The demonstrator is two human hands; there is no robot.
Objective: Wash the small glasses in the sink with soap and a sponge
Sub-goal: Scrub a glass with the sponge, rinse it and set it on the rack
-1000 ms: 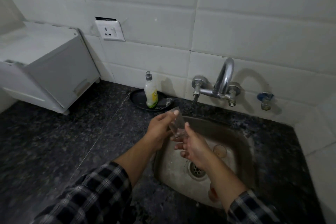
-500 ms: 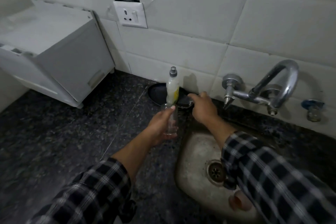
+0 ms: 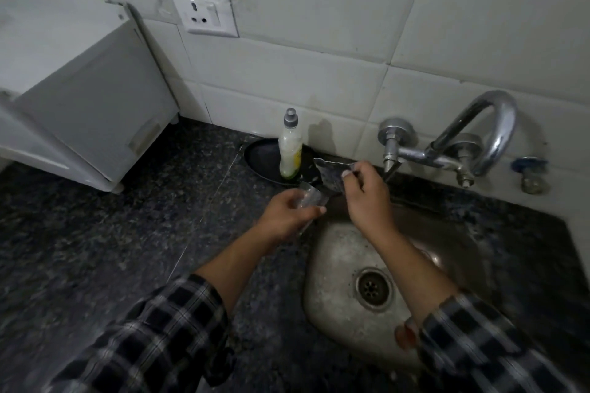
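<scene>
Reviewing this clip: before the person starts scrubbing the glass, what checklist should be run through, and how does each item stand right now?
1. Glass secured: the left hand grips the small glass. Ok.
2. Sponge ready: the right hand pinches the sponge by its edge, close to the glass. Ok.
3. Soap on the sponge: no lather can be made out. Cannot tell.
4. Soap within reach: the soap bottle stands upright on the black dish just behind the hands. Ok.
5. Glass over the sink: it appears to hang over the counter just left of the basin. Not ok.
6. Tap off: no stream visible. Ok.
</scene>
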